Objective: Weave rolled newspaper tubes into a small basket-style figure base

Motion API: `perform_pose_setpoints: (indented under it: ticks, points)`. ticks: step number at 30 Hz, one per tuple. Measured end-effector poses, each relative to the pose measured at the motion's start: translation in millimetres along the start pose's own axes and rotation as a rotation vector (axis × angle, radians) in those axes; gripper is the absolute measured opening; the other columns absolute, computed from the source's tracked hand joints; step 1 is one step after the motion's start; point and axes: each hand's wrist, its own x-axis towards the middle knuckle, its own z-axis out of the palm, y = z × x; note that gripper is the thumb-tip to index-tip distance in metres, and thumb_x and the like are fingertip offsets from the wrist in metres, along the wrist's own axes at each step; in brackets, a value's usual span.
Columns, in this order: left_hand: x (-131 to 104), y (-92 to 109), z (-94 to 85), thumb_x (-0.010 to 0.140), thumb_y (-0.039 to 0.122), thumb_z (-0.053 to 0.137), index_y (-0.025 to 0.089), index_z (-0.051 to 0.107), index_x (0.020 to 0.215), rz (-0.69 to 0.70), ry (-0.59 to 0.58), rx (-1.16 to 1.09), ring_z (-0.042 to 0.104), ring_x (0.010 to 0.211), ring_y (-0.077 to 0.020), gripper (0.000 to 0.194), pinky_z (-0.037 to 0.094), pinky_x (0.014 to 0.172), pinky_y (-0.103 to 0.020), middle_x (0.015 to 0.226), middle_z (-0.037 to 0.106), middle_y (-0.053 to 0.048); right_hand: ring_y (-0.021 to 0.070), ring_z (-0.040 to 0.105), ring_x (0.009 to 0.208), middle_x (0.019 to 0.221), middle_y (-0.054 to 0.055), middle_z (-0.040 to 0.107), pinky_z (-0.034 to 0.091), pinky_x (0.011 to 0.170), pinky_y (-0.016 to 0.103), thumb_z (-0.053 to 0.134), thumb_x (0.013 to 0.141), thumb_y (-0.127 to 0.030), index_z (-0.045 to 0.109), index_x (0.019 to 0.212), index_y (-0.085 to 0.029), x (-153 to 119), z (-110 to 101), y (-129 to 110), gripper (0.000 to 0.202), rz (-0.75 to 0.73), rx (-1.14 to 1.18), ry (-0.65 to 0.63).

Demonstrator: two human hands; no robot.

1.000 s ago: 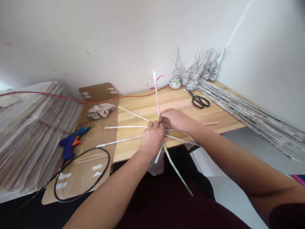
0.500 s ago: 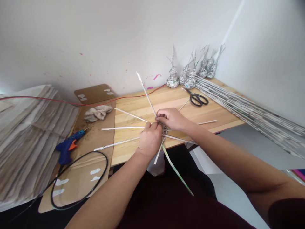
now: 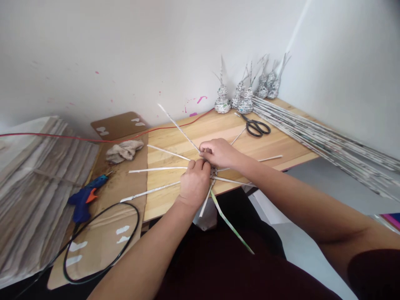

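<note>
A small woven paper base (image 3: 213, 171) with rolled-paper spokes fanning out around it lies near the table's front edge. My left hand (image 3: 195, 181) is closed over its left side and covers much of the weave. With fingertips pinched, my right hand (image 3: 218, 152) grips the lower end of a rolled paper tube (image 3: 179, 128), which slants up and left. Other spokes stretch out flat, such as the left spoke (image 3: 158, 169). A green-tinted paper strip (image 3: 231, 227) hangs from the base over the front edge toward my lap. The fingertips hide the exact crossing of the strips.
Black-handled scissors (image 3: 256, 127) lie behind my right hand, near long rolled paper tubes (image 3: 300, 125). Several woven gourd-shaped pieces (image 3: 222, 100) stand against the wall. On the left are a blue glue gun (image 3: 83, 204), a rag (image 3: 125, 151), a looped black cord (image 3: 137, 221) and stacked paper (image 3: 40, 196).
The pinched paper tube has swung down to the left, from steep to a flatter slant. Both hands stay at the base. The view has shifted slightly.
</note>
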Motion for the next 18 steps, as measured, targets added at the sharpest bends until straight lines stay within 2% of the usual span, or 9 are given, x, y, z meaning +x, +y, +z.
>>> perform_pose_setpoints:
  ticks: [4, 9, 14, 18]
  points:
    - [-1.3, -1.4, 2.2, 0.093, 0.020, 0.048, 0.019, 0.061, 0.101, 0.027, 0.049, 0.013, 0.052, 0.101, -0.0231, 0.015, 0.051, 0.077, -0.032, 0.125, 0.058, -0.008, 0.0133, 0.053, 0.063, 0.066, 0.001, 0.066, 0.030, 0.061, 0.025, 0.062, 0.077, -0.020, 0.071, 0.072, -0.019, 11.3, 1.6, 4.6, 0.010, 0.070, -0.083, -0.055]
    - [-1.6, -3.0, 1.8, 0.093, 0.018, 0.047, 0.019, 0.061, 0.100, 0.065, 0.030, 0.002, 0.052, 0.098, -0.0227, 0.016, 0.051, 0.071, -0.032, 0.126, 0.060, -0.005, 0.0130, 0.054, 0.061, 0.064, 0.001, 0.067, 0.029, 0.058, 0.026, 0.065, 0.078, -0.027, 0.073, 0.068, -0.019, 17.1, 1.7, 10.2, 0.015, 0.137, -0.092, -0.081]
    - [0.4, -3.2, 0.8, 0.093, 0.019, 0.047, 0.020, 0.059, 0.102, 0.054, 0.033, -0.011, 0.052, 0.098, -0.0228, 0.015, 0.049, 0.068, -0.030, 0.113, 0.065, -0.005, 0.0124, 0.051, 0.056, 0.057, 0.002, 0.065, 0.027, 0.055, 0.027, 0.058, 0.085, -0.030, 0.070, 0.060, -0.018, 11.8, -6.1, 4.9, 0.030, 0.121, -0.105, -0.086]
    - [1.4, -3.9, 0.4, 0.093, 0.018, 0.046, 0.019, 0.058, 0.101, 0.055, 0.033, -0.025, 0.052, 0.096, -0.0232, 0.014, 0.049, 0.071, -0.031, 0.100, 0.065, -0.006, 0.0138, 0.058, 0.065, 0.070, 0.002, 0.071, 0.031, 0.059, 0.025, 0.065, 0.081, -0.026, 0.073, 0.072, -0.019, -3.1, -18.1, 1.8, 0.014, 0.110, -0.078, -0.096]
